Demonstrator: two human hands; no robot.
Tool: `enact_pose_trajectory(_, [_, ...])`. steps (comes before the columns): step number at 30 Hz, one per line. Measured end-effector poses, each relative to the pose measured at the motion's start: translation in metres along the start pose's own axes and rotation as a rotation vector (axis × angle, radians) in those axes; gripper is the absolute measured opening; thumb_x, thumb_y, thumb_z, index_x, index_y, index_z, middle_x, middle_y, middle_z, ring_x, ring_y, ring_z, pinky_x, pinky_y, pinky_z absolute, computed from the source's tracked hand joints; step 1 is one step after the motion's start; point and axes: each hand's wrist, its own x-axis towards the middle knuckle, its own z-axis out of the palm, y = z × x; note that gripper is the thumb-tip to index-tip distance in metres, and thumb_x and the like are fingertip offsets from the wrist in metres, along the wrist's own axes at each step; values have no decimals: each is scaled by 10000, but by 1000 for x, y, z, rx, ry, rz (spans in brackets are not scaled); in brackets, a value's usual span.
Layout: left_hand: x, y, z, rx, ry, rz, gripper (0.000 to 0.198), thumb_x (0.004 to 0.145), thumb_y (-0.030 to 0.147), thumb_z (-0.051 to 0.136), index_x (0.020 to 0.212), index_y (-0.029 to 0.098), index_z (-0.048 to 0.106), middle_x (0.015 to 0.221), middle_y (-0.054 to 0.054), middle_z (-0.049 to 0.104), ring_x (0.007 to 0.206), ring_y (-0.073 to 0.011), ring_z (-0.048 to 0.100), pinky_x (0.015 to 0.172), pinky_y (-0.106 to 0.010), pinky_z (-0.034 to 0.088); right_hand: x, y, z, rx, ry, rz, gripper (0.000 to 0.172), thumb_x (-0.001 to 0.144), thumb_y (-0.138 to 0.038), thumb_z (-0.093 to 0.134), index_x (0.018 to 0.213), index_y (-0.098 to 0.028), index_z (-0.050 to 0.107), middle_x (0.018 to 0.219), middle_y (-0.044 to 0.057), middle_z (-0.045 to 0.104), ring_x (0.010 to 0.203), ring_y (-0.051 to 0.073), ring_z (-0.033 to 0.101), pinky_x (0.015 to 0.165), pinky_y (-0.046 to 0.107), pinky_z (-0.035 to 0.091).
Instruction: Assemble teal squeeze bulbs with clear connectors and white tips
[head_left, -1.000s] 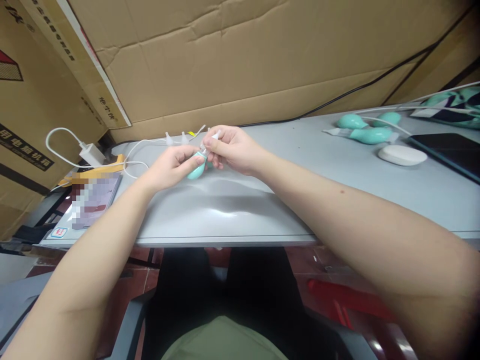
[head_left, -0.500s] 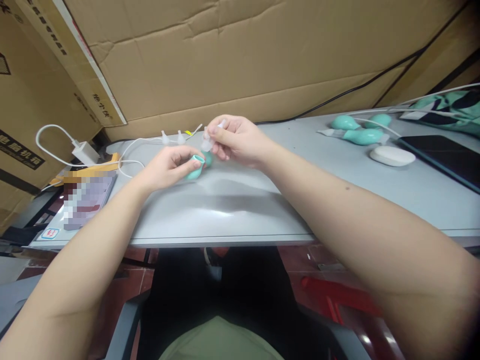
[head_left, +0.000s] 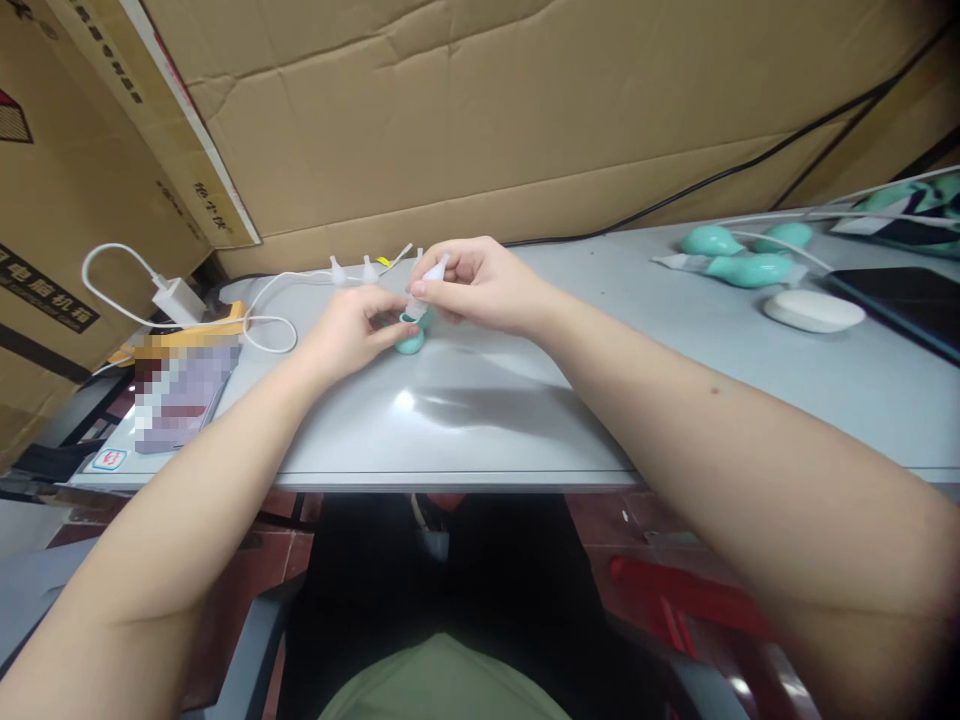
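My left hand (head_left: 358,325) is closed around a small teal rubber bulb (head_left: 409,343) whose round mouth faces up. Between the thumb and fingers of my right hand (head_left: 472,285) is a translucent white nozzle tip (head_left: 435,272), tilted, with its wide end at the bulb's mouth. How deep that end sits in the mouth I cannot tell. Just behind my fingers, part of another teal bulb (head_left: 427,320) shows. Several similar nozzle tips stand at the back of the desk, among them one nozzle (head_left: 337,270) left of my hands.
On the right of the grey desk (head_left: 495,440) lie several teal bulbs with tips (head_left: 750,268), a white oval case (head_left: 814,311) and a dark tablet-like device (head_left: 900,305). A white charger (head_left: 178,300) with its cable and a phone-like slab (head_left: 187,395) are at left. Cardboard (head_left: 487,130) walls the back.
My hands have come together: the nozzle's wide end moved from above and beside the bulb down to its mouth. The bulb turned more upright. The view shifted slightly.
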Motion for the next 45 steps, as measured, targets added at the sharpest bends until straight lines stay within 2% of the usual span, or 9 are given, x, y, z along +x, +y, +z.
enact_pose_trajectory(5, [-2, 11, -5, 11, -7, -51, 259, 945, 230, 959, 1202, 204, 964, 1121, -87, 954, 1032, -308, 870, 967, -471, 689, 0, 3, -1, -42, 1, 36, 183, 1016, -295, 950, 993, -207, 792, 664, -46, 670, 592, 135, 608, 605, 304, 517])
enact_pose_trajectory(9, [-6, 21, -14, 26, -8, 45, 496, 884, 328, 1027, 1364, 222, 961, 1301, -97, 973, 1178, -338, 893, 1074, -488, 716, 0, 5, 3, -19, 72, 28, 475, 937, -517, 1099, 1004, -244, 718, 675, -30, 718, 614, 168, 659, 608, 321, 529])
enact_pose_trajectory(14, [-7, 19, -10, -77, 142, 125, 500, 994, 490, 944, 1408, 211, 972, 1237, -117, 986, 1028, -301, 925, 1003, -450, 749, -2, 1, 13, 81, 74, 42, 656, 833, -717, 1147, 970, -271, 685, 742, 14, 765, 671, 210, 709, 613, 356, 537])
enact_pose_trajectory(22, [-8, 21, -6, -62, 200, 124, 445, 1016, 418, 866, 1391, 215, 993, 1070, -69, 973, 888, -239, 864, 879, -374, 696, -3, -5, 14, 17, 46, -17, 544, 878, -653, 1111, 920, -253, 744, 787, 45, 798, 763, 228, 733, 714, 377, 585])
enact_pose_trajectory(28, [-7, 23, -14, -37, 246, 42, 305, 984, 411, 842, 1128, 208, 1018, 812, -15, 823, 690, -148, 626, 659, -303, 475, -6, -12, 12, -8, 181, -114, 551, 909, -569, 1115, 851, -274, 654, 782, 27, 734, 741, 193, 628, 649, 351, 485])
enact_pose_trajectory(31, [-6, 17, -24, -99, 266, 45, 287, 868, 391, 913, 1062, 193, 986, 831, -37, 834, 709, -155, 651, 678, -305, 530, -8, -19, 3, -77, -22, -37, 400, 894, -455, 1109, 860, -228, 781, 758, 18, 746, 707, 172, 616, 646, 341, 448])
enact_pose_trajectory(34, [-8, 14, -33, -141, 177, 31, 284, 845, 406, 966, 1037, 196, 966, 832, -59, 838, 717, -166, 682, 687, -315, 569, -9, -25, -2, -269, -323, 126, 160, 896, -262, 1026, 873, -208, 877, 715, -24, 737, 664, 146, 606, 659, 329, 432])
enact_pose_trajectory(36, [-9, 14, -36, -174, 73, 20, 255, 850, 397, 986, 1008, 200, 952, 832, -65, 842, 731, -174, 715, 691, -315, 587, -10, -27, 1, -407, -432, 223, 85, 895, -175, 978, 901, -212, 903, 716, -49, 736, 672, 143, 623, 684, 326, 448])
enact_pose_trajectory(45, [-9, 14, -37, -84, -318, -43, 245, 897, 466, 958, 934, 233, 888, 845, -47, 884, 741, -197, 790, 704, -331, 639, -10, -29, 7, -669, -500, 319, 134, 887, -216, 968, 1019, -230, 947, 833, -26, 822, 696, 167, 657, 676, 359, 443])
